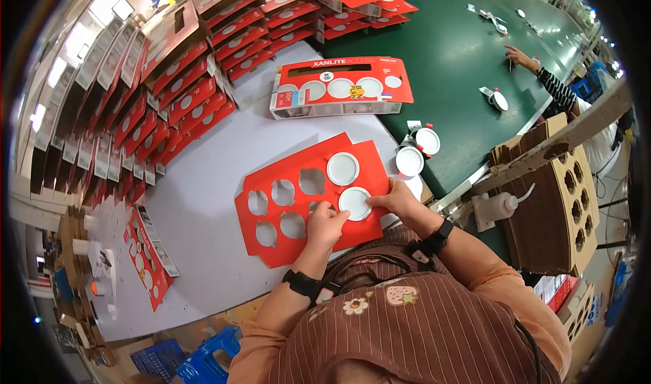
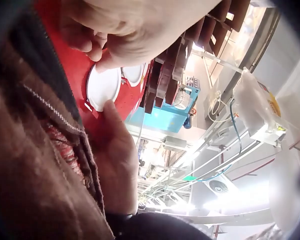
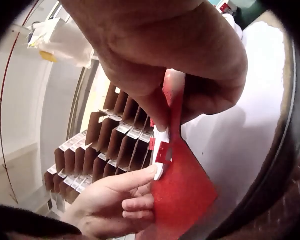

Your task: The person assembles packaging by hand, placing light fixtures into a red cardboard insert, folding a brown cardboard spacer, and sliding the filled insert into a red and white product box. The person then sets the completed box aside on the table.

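Hidden parts first: your right hand (image 1: pixel 401 199) has its thumb on the rim of the white round light fitting (image 1: pixel 354 203) and its fingers bent behind the edge of the red cardboard panel (image 1: pixel 303 201), pinching it; those fingertips are out of sight. Your left hand (image 1: pixel 327 227) is curled, thumb on the same rim; whether its bent fingers grip anything, you cannot tell. That hand partly covers one cut-out in the lower row. The fitting sits at the panel's right end, just below a second white fitting (image 1: pixel 342 168). The left wrist view is partly blocked by your brown striped apron (image 1: pixel 407 316).

Edges: the panel lies tilted across the white table (image 1: pixel 203 262), its lower right side close against your apron. White tabletop extends leftward from the panel to a red printed carton (image 1: pixel 148 258). The seam with the green table (image 1: pixel 468 133) runs beyond the panel's right side.

Surroundings: loose fittings (image 1: pixel 409 161) lie just beside the panel, on your right. A XANLITE carton (image 1: pixel 342 89) lies ahead; stacked red cartons (image 1: pixel 196 106) bank the far left. A plastic bottle (image 1: pixel 498 206) and a metal rail (image 1: pixel 542 150) flank your right forearm. Another person's hand (image 1: pixel 522 58) reaches over the green table.
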{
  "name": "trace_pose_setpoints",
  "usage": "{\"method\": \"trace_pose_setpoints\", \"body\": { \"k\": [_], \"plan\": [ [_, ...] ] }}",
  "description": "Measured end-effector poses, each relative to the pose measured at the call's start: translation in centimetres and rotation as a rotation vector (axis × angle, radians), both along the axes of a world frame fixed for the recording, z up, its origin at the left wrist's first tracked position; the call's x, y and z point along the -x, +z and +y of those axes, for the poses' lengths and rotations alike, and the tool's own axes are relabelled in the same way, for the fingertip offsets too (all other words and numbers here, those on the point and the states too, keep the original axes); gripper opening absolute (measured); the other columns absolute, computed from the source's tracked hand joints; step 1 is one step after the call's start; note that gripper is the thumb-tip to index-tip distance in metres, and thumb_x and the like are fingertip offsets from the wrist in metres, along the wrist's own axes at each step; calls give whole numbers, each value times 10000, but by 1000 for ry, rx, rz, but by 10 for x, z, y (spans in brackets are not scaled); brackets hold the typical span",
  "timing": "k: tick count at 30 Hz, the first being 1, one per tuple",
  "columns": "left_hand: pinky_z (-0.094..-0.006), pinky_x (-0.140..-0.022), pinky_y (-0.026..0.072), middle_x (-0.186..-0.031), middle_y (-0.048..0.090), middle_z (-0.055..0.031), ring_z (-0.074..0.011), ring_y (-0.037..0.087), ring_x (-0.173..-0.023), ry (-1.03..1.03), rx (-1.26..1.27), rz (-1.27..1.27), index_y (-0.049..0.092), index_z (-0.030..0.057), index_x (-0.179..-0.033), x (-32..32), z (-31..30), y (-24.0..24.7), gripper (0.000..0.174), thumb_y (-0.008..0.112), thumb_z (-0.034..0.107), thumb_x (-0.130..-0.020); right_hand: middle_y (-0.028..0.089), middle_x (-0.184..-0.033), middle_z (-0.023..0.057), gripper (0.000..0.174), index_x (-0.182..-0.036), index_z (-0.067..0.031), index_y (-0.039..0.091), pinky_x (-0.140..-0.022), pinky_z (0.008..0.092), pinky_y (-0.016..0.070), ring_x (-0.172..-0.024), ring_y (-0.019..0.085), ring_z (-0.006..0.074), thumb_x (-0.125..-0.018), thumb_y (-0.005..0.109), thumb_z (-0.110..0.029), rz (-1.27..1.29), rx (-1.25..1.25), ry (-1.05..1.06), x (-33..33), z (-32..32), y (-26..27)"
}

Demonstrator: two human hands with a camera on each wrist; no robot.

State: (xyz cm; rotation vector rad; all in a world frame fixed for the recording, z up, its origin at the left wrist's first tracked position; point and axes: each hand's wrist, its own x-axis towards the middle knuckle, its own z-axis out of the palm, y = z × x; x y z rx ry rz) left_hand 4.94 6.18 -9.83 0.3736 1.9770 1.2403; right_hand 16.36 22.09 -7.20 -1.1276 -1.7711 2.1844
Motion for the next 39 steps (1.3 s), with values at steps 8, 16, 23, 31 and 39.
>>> {"method": "trace_pose_setpoints", "body": {
  "k": [8, 16, 23, 31, 39],
  "plan": [
    [-266, -351, 377, -700, 582, -86, -120, 505, -417, -49, 134, -4, 504, -42, -1006, 14, 2, 1, 286, 604, 180, -856, 657, -807, 170, 308, -957, 4, 621, -665, 374, 507, -737, 651, 277, -769, 691, -230, -187, -762, 82, -11, 26, 2],
    [-283, -444, 523, -729, 588, -110, -161, 589, -506, -37, 110, 108, 475, -85, -1045, 20, -11, 6, 340, 621, 141, -837, 608, -938, 164, 387, -920, -21, 623, -749, 414, 485, -854, 607, 333, -757, 697, -363, -622, -971, -127, -41, 78, -14],
    [-349, -656, 465, -995, 537, -160, -230, 540, -702, -30, -57, 687, 525, 3, -1092, 15, -19, 20, 378, 663, 139, -768, 595, -882, 156, 350, -859, -14, 569, -737, 406, 477, -829, 596, 320, -714, 743, -279, -308, -903, -163, -10, 63, -33],
    [-289, -679, 493, -1186, 511, -126, -194, 591, -804, -167, -195, 658, 516, 49, -1233, 11, 5, 56, 478, 636, 28, -771, 601, -820, 132, 220, -862, -29, 531, -692, 387, 471, -788, 596, 306, -741, 698, -105, 89, -1068, -4, 5, 32, 22],
    [-290, -779, 493, -1159, 544, -93, -170, 556, -969, -517, -391, 426, 532, 93, -1243, 22, 13, 83, 474, 641, 11, -789, 584, -833, 112, 315, -922, -26, 525, -715, 347, 485, -795, 595, 266, -688, 736, -20, 384, -948, 318, -6, 12, 67]
  ]
}}
